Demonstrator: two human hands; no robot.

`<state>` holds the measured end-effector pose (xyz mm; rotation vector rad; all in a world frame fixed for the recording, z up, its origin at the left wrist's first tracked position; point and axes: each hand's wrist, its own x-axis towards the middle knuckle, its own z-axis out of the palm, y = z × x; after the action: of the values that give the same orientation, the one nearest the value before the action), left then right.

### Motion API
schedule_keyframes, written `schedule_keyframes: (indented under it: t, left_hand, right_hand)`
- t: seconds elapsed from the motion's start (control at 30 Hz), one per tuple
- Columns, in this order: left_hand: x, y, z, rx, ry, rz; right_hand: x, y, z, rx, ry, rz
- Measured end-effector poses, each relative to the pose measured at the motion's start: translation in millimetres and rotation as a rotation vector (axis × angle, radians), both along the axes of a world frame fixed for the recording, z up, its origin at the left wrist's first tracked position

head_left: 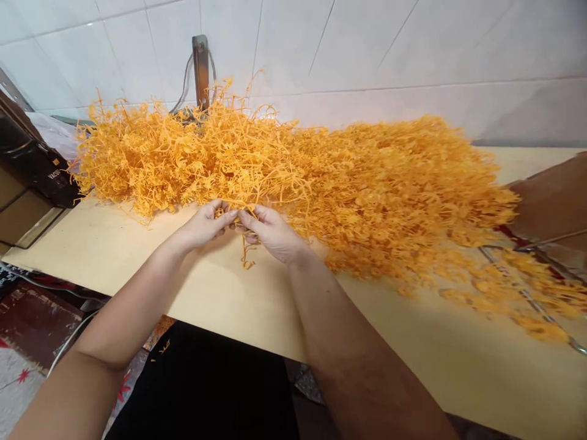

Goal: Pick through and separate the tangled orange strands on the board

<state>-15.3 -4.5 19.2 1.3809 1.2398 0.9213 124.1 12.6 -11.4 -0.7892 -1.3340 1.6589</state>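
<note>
My left hand (pixel 208 223) and my right hand (pixel 268 231) meet fingertip to fingertip in front of a large heap of orange plastic-looking sprigs (pixel 174 153). Both are pinched on one thin, branching orange sprig (pixel 245 260), whose lower end dangles below my fingers over the table. More orange stems run behind and above my fingertips, so where the held sprig ends is hard to make out. To the right, a second mass of orange sprigs (pixel 398 189) spreads along the table and looks blurred.
The pale wooden table (pixel 257 305) runs along a white tiled wall (pixel 358 43). A metal bracket (pixel 200 73) stands at the back. At the left is a black box (pixel 39 156); at the right, a brown cardboard piece (pixel 554 201) and a metal rod (pixel 532 299).
</note>
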Motion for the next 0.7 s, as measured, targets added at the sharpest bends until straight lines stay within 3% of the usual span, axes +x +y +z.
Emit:
schedule_keyframes:
  t: [0.1,0.23,0.3,0.4,0.5,0.7]
  left_hand:
    - [0,-1,-0.8,-0.010,0.003,0.003]
    - [-2,-1,-2.8,-0.015,0.044,0.019]
    - [-1,-1,-3.2,-0.043,0.022,-0.014]
    - [3,-3,-5.0,-0.043,-0.048,-0.091]
    - [9,-2,-10.0,0.036,-0.121,-0.088]
    - [15,-3,-13.1,0.070,-0.219,-0.104]
  right_hand:
    - [-3,2,-4.1,-0.038,0.010,-0.072]
    - [0,7,-3.9,-0.006,0.109,-0.298]
    - [2,7,-2.0,0.026,0.127,-0.346]
    - [2,4,0.5,0.053,0.055,-0.266]
    - [-2,0,0.8,0.031,0.013,-0.170]
    - [-3,-2,-2.2,-0.023,0.032,-0.123]
